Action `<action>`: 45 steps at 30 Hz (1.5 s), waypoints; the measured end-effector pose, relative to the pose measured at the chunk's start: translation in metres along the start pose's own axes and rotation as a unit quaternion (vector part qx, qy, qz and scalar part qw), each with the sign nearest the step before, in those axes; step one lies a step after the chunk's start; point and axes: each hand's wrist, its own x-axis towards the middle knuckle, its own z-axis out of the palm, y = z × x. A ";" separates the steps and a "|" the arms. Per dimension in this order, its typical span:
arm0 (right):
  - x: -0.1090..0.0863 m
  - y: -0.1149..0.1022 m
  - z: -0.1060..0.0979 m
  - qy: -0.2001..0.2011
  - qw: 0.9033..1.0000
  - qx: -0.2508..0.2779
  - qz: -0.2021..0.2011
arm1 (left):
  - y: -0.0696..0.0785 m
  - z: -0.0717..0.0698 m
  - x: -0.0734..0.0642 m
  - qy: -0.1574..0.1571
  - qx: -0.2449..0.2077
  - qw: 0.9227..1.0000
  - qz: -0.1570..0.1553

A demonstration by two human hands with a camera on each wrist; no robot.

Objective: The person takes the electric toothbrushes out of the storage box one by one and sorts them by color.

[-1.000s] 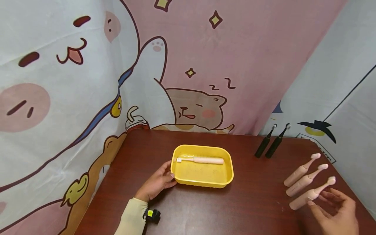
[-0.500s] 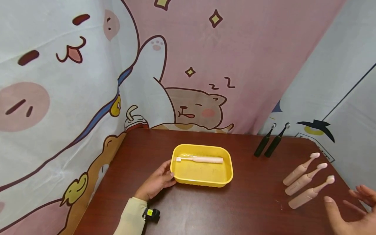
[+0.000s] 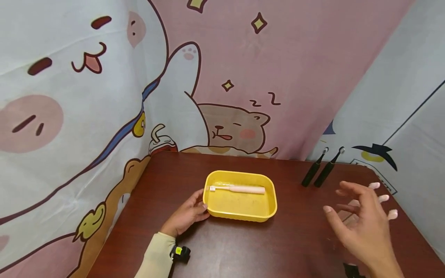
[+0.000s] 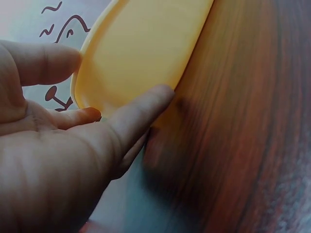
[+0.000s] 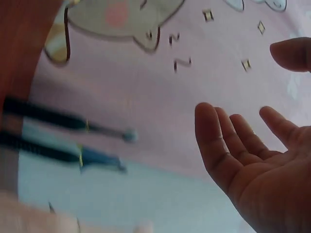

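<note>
A yellow plastic tray [image 3: 242, 214] sits mid-table with one pale pink electric toothbrush [image 3: 247, 189] lying inside, its white head to the left. My left hand [image 3: 185, 214] holds the tray's left end, thumb at the front corner and fingers along the side. In the left wrist view, thumb and fingertips touch the wall of the tray [image 4: 141, 48]. My right hand [image 3: 366, 226] is raised over three pink electric toothbrushes [image 3: 393, 214] at the right, fingers spread and loosely bent, holding nothing. It hides most of their handles; the white heads show past it.
Two black electric toothbrushes [image 3: 311, 173] lie side by side at the back right, also seen in the right wrist view. The dark red wooden table [image 3: 243, 247] ends at a cartoon-printed cloth [image 3: 295, 77] behind and on both sides.
My right hand drew off to the right from beside the front pink toothbrush, then swung back left over the pink toothbrushes. The left hand and tray have stayed put.
</note>
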 end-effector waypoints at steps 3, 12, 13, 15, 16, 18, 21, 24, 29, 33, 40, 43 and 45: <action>0.011 -0.001 0.020 -0.041 0.998 0.021 -0.036 | 0.000 0.001 0.001 0.000 -0.002 1.000 -0.002; 0.040 -0.004 0.083 -0.163 0.982 0.034 -0.087 | 0.002 0.002 0.004 -0.001 0.002 1.000 -0.003; 0.043 -0.004 0.090 -0.179 0.979 0.034 -0.091 | 0.002 0.002 0.004 -0.001 0.002 1.000 -0.002; 0.049 -0.004 0.105 -0.209 0.972 0.028 -0.101 | 0.001 0.003 0.004 -0.002 0.000 1.000 -0.001; 0.052 -0.004 0.113 -0.223 0.969 0.026 -0.106 | 0.001 0.003 0.004 -0.002 -0.001 1.000 -0.002; 0.056 -0.005 0.130 -0.250 0.961 0.020 -0.119 | 0.000 0.003 0.004 -0.003 -0.003 1.000 -0.003; 0.060 -0.005 0.154 -0.282 0.948 0.004 -0.144 | -0.001 0.003 0.005 -0.004 -0.003 1.000 -0.003; 0.064 -0.003 0.178 -0.309 0.937 -0.013 -0.160 | 0.000 0.002 0.006 -0.003 -0.002 1.000 0.000; 0.064 0.002 0.205 -0.345 0.924 -0.038 -0.161 | 0.000 0.002 0.006 -0.002 0.000 1.000 0.001; 0.062 0.005 0.217 -0.357 0.919 -0.049 -0.161 | -0.001 0.002 0.006 0.000 0.001 1.000 0.000; 0.060 0.010 0.231 -0.366 0.907 -0.079 -0.192 | -0.003 0.001 0.005 0.000 -0.004 1.000 0.003; 0.058 0.011 0.235 -0.376 0.903 -0.093 -0.188 | -0.003 0.000 0.004 0.000 -0.004 1.000 0.003; 0.056 0.010 0.236 -0.384 0.900 -0.097 -0.182 | -0.003 0.000 0.004 0.001 -0.004 1.000 0.002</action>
